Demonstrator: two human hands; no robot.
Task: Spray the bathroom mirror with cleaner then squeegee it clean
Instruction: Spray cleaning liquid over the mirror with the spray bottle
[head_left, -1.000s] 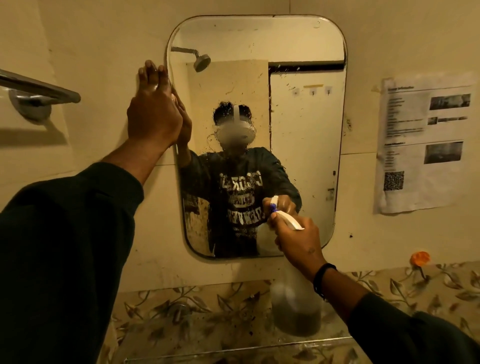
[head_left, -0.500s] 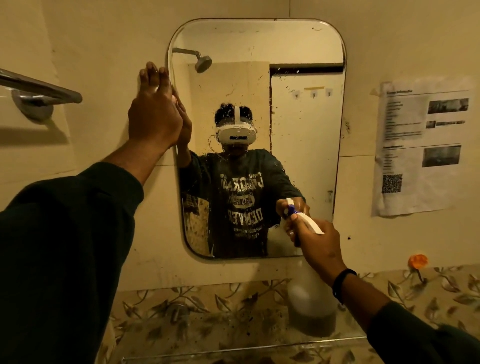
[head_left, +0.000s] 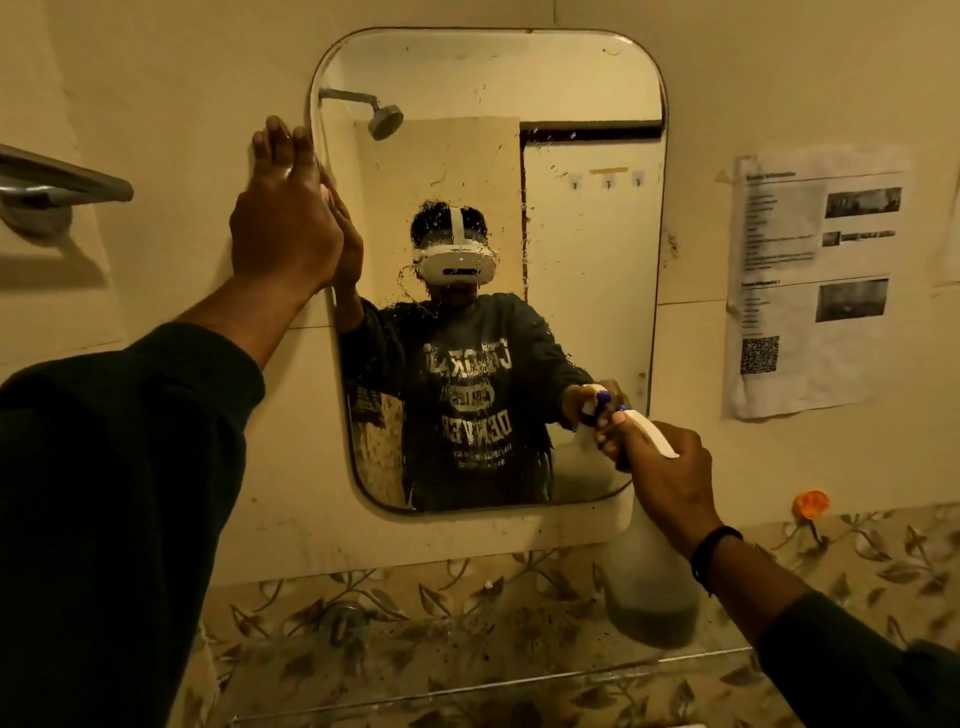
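Left hand: I keep its fingers straight, flat against the wall at the mirror's 10 o'clock edge; it grips nothing.
Mirror: fixed at centre, beaded with droplets; I judge it rigid, slick when wet and breakable, so light pressure only.
Right hand: I clench it round the trigger neck of the spray bottle at the mirror's 4 o'clock corner.
Spray bottle: translucent plastic, pale liquid low inside; probably light, best held at the neck.
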